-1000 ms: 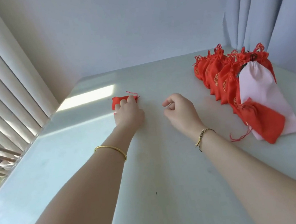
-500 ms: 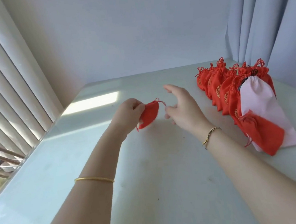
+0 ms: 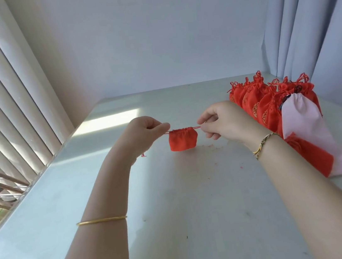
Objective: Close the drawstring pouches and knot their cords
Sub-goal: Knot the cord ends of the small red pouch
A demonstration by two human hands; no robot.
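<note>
**1. L hand** [image 3: 144,132]
Fingers clenched toward the palm. Thumb + index tip pinch the cord [image 3: 167,132] where it exits the L side of the red pouch [image 3: 183,139]. A loose cord end [image 3: 143,155] hangs below the heel of this hand.

**2. R hand** [image 3: 223,120]
Thumb + index pinch the cord's other run at the pouch's R side. The remaining fingers are curled under. Cannot tell if they trap more cord.

**3. Red pouch, pos.**
- Btwn the two sets of fingertips, just beside each.
- Hangs from the cord, above the table [image 3: 178,226] and not touching it.
- Mouth gathered into tight pleats along the cord. Body hangs below fingertip level.
- Cord runs straight and approx. level from L fingertips to R fingertips.

**4. Other items**
- Row of red pouches [image 3: 255,100]: to the R of the R-hand fingers, past the knuckles. They stand on the table w/ gold emblems on the front, mouths gathered, cord loops on top.
- White pouch [image 3: 304,124]: leans tilted at the near end of that row, beside the R wrist.
- Flat red pouch [image 3: 305,153]: lies overlapping the white pouch's lower L edge, touching it.
- Gold bangle [image 3: 101,220]: on the L forearm, well back from the fingers.
- Braided bracelet [image 3: 263,145]: on the R wrist.
- Blinds [image 3: 7,85]: far L of the L-hand fingers.
- Curtain [image 3: 304,25]: far R, behind the row.
</note>
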